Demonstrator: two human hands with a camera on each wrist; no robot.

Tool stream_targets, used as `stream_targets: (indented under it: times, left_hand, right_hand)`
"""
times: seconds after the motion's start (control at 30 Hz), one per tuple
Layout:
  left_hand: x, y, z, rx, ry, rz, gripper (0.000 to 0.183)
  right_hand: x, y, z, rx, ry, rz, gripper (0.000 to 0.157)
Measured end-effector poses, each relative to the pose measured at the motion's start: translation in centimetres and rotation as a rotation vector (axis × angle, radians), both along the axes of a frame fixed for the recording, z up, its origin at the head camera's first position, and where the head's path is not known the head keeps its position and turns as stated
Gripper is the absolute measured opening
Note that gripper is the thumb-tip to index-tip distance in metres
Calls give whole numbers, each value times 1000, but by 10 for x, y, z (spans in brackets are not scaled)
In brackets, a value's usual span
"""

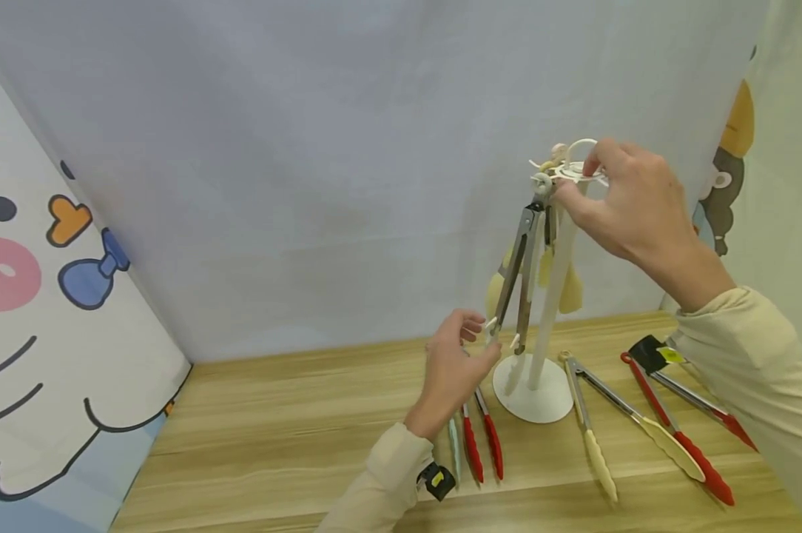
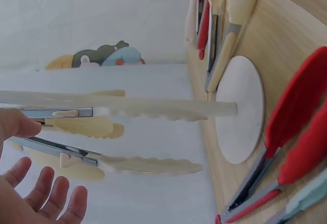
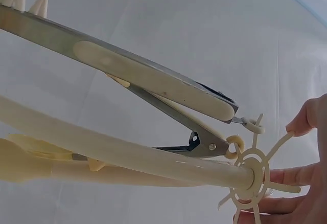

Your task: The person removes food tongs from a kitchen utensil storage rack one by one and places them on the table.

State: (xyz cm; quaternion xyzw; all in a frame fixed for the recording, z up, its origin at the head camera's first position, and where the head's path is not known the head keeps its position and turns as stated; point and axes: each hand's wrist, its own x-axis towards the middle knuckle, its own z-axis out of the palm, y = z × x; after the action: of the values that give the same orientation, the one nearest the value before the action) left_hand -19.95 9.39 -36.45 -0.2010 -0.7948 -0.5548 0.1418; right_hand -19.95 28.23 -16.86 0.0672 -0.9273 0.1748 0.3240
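A white stand (image 1: 551, 303) with a round base carries a ring of hooks (image 1: 574, 174) at its top. My right hand (image 1: 641, 203) holds this ring, its thumb tip on one hook arm (image 3: 278, 144) and its other fingers behind the ring. From a hook on the left side hang metal tongs with off-white tips (image 2: 153, 165), their arms spread. Behind them are hanging tongs with yellow tips (image 1: 570, 289). My left hand (image 1: 450, 370) is beside the lower part of the off-white tongs, fingers apart and loosely bent, holding nothing.
Right of the base lie yellow tongs (image 1: 598, 459) and red tongs (image 1: 703, 470) on the wooden table (image 1: 274, 429). Other red tongs (image 1: 470, 448) and pale green tongs (image 1: 455, 448) lie in front, left of the base. A grey cloth (image 1: 308, 185) hangs behind.
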Motion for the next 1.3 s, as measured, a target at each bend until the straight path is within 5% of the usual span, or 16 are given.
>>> stream_targets:
  times: [0.4,0.7,1.3]
  left_hand:
    - [1,29,22,81,29,-3,40]
    - [-2,39,19,-72,73,144,49]
    - [-3,58,13,-165,101,233,55]
  right_hand:
    - [5,-1,4,19,-6,-34,26]
    - [2,-4,4,35,-1,-8,21]
    - [0,-10,-1,113,16,8,18]
